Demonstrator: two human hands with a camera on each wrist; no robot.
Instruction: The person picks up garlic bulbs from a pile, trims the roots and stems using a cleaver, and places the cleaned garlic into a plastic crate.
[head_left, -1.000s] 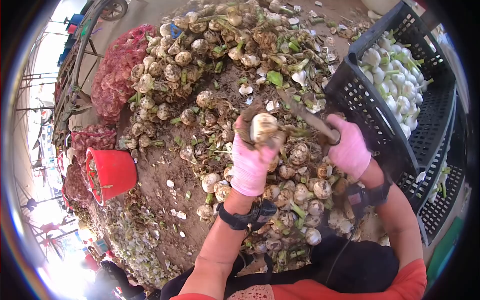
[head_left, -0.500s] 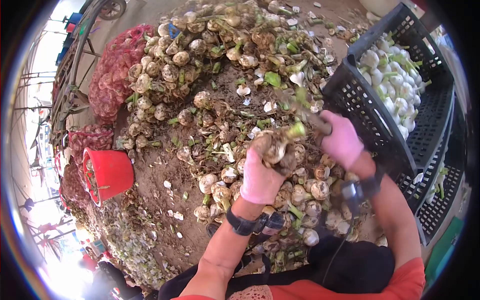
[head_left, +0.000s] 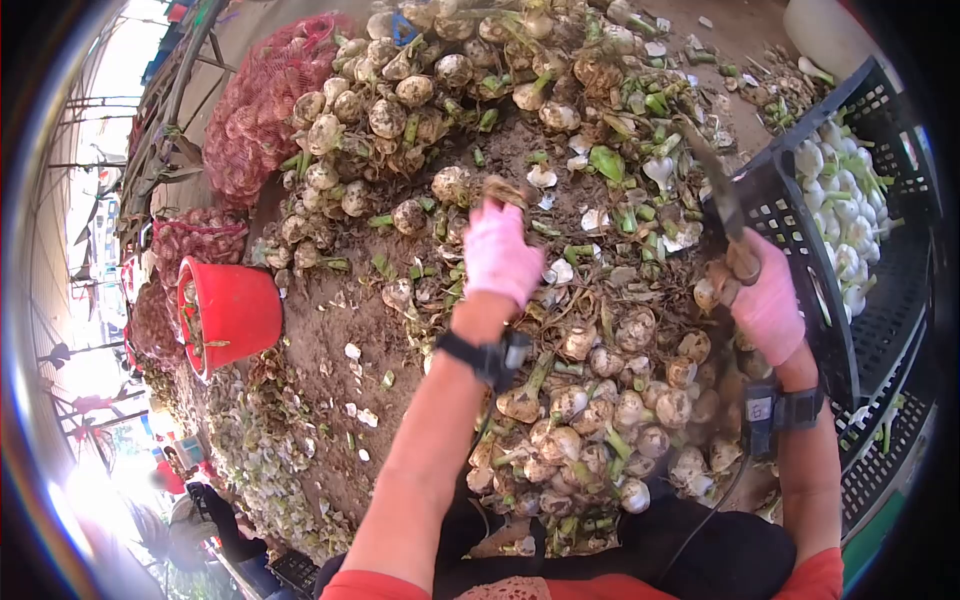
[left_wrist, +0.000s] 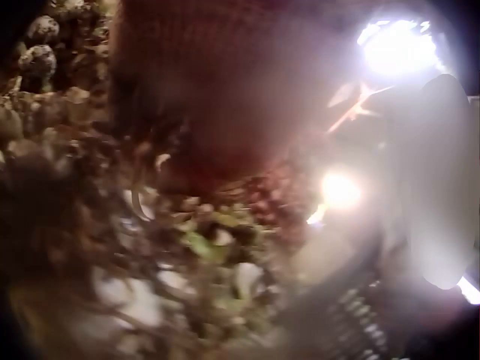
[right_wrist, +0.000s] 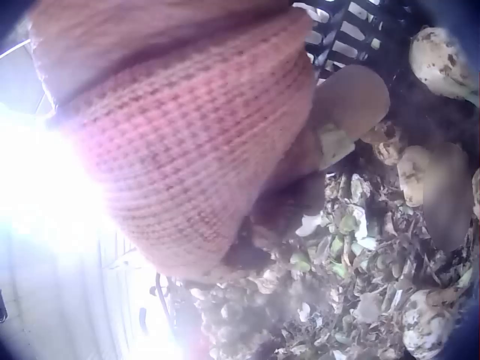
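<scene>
Above the littered ground in the head view, my pink-gloved left hand (head_left: 503, 252) reaches forward with soil-brown fingers, and no bulb shows in it. A dirty garlic bulb (head_left: 452, 185) lies just left of its fingertips. The left wrist view is blurred. My gloved right hand (head_left: 770, 305) grips the wooden handle of a knife (head_left: 715, 170) whose blade points up and away, near the crate's side. In the right wrist view the glove (right_wrist: 195, 142) hides most of the fingers, and the rounded handle end (right_wrist: 352, 101) sticks out beside it.
A crate (head_left: 800, 245) of white, trimmed garlic stands at the right. Untrimmed bulbs (head_left: 386, 118) are heaped at the far side, and more (head_left: 590, 420) lie near the legs. A red bucket (head_left: 235, 312) and net sacks (head_left: 265, 110) stand left. Peelings cover the ground between.
The bulb held in my left hand is gone from it, and that hand has moved away from the knife toward the far side. My right hand has shifted right with the knife. The view has turned slightly.
</scene>
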